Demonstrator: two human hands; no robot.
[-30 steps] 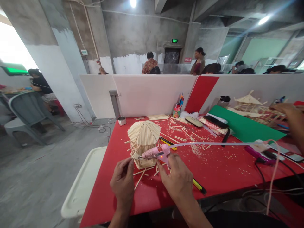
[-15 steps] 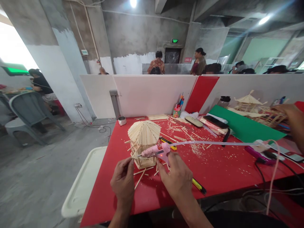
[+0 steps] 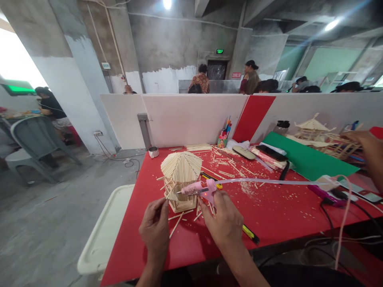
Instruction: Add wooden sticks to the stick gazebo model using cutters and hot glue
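My right hand (image 3: 224, 219) grips a pink hot glue gun (image 3: 199, 188) by its handle. The metal nozzle points left, in front of a small pavilion model (image 3: 181, 167) built from thin wooden sticks, with a ribbed roof. A long clear glue stick (image 3: 260, 181) runs out of the back of the gun to the right. At the model's lower left, my left hand (image 3: 155, 223) pinches a small pale wooden piece (image 3: 170, 195) between thumb and fingertips. Its exact shape is hard to make out. Loose sticks (image 3: 176, 225) lie on the red table below the model.
A yellow-black utility knife (image 3: 250, 234) lies right of my right hand. Behind are a pen cup (image 3: 222, 140), a small metal tin (image 3: 153, 152) and a glasses case (image 3: 244, 152). A green board (image 3: 308, 159) lies at right, near a co-worker's hand (image 3: 363, 139). Cables hang at lower right.
The glue gun has shifted slightly right, so its nozzle is a little farther from the piece in my left hand. My left hand has stayed almost still.
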